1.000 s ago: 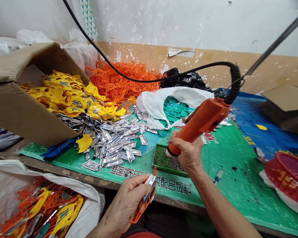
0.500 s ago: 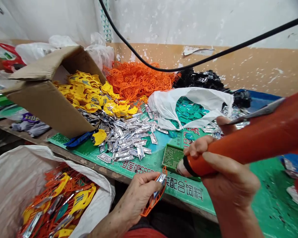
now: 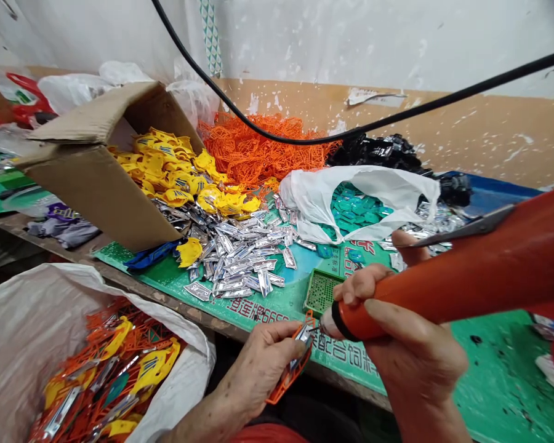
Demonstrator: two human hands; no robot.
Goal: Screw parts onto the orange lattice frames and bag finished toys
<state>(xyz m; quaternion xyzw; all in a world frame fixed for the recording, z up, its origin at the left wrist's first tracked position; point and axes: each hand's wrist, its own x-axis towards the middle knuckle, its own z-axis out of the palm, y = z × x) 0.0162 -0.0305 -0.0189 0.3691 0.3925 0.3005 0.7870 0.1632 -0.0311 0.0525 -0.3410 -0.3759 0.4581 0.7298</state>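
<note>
The left hand (image 3: 261,360) was closed, thumb and fingers pinching an orange frame (image 3: 284,386) with a silver plate (image 3: 303,335) lying against it; the pair was held at a tilt in front of the near edge of the table (image 3: 493,344). The right hand (image 3: 410,344) was wrapped around the lower body of a large orange power screwdriver (image 3: 466,277), which slanted down toward the left hand. Its tip was right at the upper part of the silver plate, though whether it touched could not be told. Just behind the tip, on the table, sat a green tray (image 3: 310,294) with a grid of small holes, partly hidden by the right hand. To the left of the tray a heap of loose silver plates (image 3: 240,261) spread over the green sheet, and behind them yellow pieces (image 3: 166,163) spilled from a cardboard box (image 3: 101,197) tipped on its side. Farther back lay a tangled pile of orange frames (image 3: 263,151), with black pieces (image 3: 383,154) to its right. A white bag (image 3: 305,197) in front of these lay open, showing teal pieces (image 3: 357,209). At the lower left, a pale sack (image 3: 32,307) held mixed orange, yellow and silver parts (image 3: 115,369).
</note>
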